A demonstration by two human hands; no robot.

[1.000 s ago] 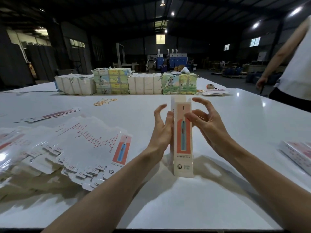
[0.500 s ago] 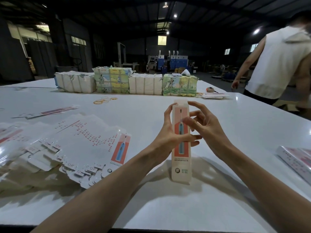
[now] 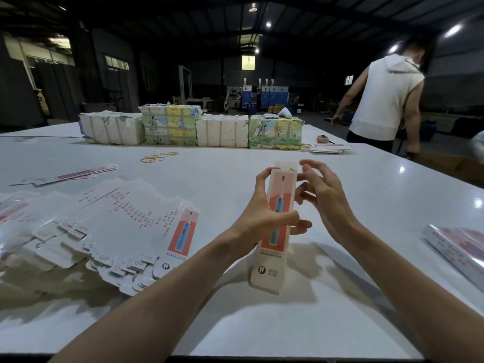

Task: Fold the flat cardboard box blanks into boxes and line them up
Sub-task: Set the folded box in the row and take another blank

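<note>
Box (image 3: pixel 271 260), long and narrow, pink with a blue toothbrush printed on the front, held nearly upright over the near middle of the white tabletop (image 3: pixel 288 336); top flap open, lower end close to the surface, contact unclear. Just left, a fanned heap of flat blanks (image 3: pixel 125 221). At the right edge, long pink-and-white boxes (image 3: pixel 455 247) lying side by side. Farther out on the left, a few loose blanks (image 3: pixel 73 174), then yellow rubber bands (image 3: pixel 157 157). Along the far edge, a row of wrapped bundles (image 3: pixel 193 129), white and green-printed by turns. Beyond, a dark hall with ceiling lamps (image 3: pixel 268 24), blue machines (image 3: pixel 264 94) at the back, and a person in a white sleeveless top (image 3: pixel 385 100) off the far right corner, back turned. Left grip (image 3: pixel 264 218) clasped round the box's middle, thumb across the front, forefinger up along the left edge. Right grip (image 3: pixel 327 203) released, fingers spread and loosely bent beside the box's upper right edge; touching or not, hard to tell.
</note>
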